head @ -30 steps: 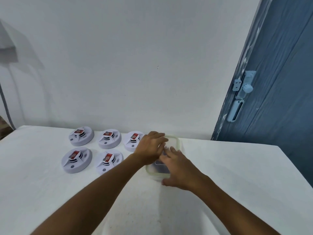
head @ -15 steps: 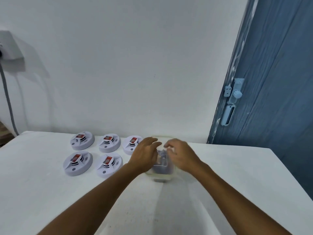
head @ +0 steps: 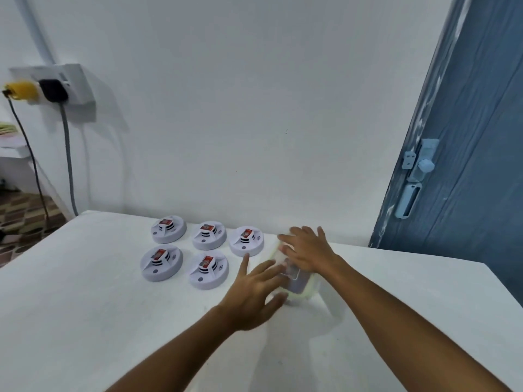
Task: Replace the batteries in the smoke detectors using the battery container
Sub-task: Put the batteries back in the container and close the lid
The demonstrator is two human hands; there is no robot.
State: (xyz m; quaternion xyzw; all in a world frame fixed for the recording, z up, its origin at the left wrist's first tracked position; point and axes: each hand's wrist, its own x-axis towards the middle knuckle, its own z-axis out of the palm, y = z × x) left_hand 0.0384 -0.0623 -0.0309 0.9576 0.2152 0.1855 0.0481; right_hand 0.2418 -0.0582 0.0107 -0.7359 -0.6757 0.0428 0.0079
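Several white round smoke detectors point(head: 209, 269), each with a red-topped battery block on it, lie in two rows on the white table point(head: 85, 292). Right of them stands the clear battery container point(head: 300, 287) with a pale green rim and dark contents. My right hand point(head: 308, 248) lies flat over the container's far part, fingers spread. My left hand point(head: 254, 290) sits at its near left side with straight spread fingers touching it. Both hands hide much of the container.
A blue door point(head: 467, 154) with a pale latch point(head: 418, 168) stands at the right. A wall socket point(head: 53, 86) with a yellow and a black plug hangs at the left, cables running down. The table's right edge is near the door.
The view has shifted right and down. My left hand pulled back toward the container's near left side with fingers spread. My right hand moved over the far part and flattened.
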